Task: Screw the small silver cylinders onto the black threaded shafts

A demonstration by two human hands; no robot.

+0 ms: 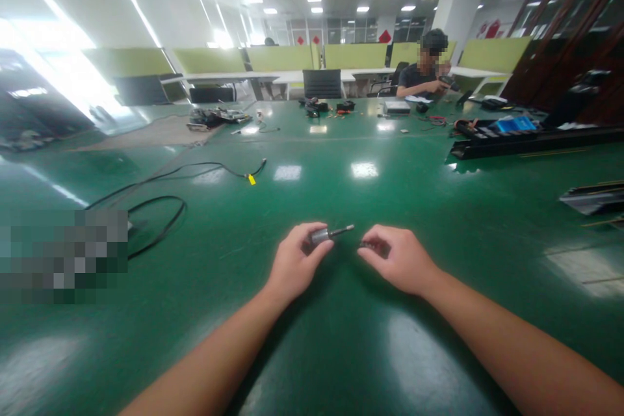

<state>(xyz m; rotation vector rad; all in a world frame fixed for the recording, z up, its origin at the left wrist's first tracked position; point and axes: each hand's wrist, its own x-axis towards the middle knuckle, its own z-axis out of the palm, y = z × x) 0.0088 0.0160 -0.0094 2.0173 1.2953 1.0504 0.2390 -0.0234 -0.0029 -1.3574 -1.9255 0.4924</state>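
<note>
Bare forearms [209,351] reach from the bottom edge over a glossy green worktop [219,208] that fills much of the view. At the far right stands a dark wooden cabinet [575,32] with glazed doors; its contents cannot be made out. A seated person [413,78] is on the far side. Nearer, on the right, a long black trough [487,148] carries a blue block [517,125]; whether it sits inside or on top, I cannot tell.

At centre, the left hand [297,257] faces the right hand [402,257], near but apart, over the worktop. Close to the seated person is a pale box [397,107], its inside hidden. The left hand grips a metal cylinder [320,236], its thin shaft [344,231] pointing toward the right hand, which pinches a small dark piece [368,244], mostly hidden in the hold.

The step in hand looks like handling both parts at once, neither touching the other. Any next move seems to call for a steady left grip and a light, sure right pinch, so the small piece does not drop.
</note>
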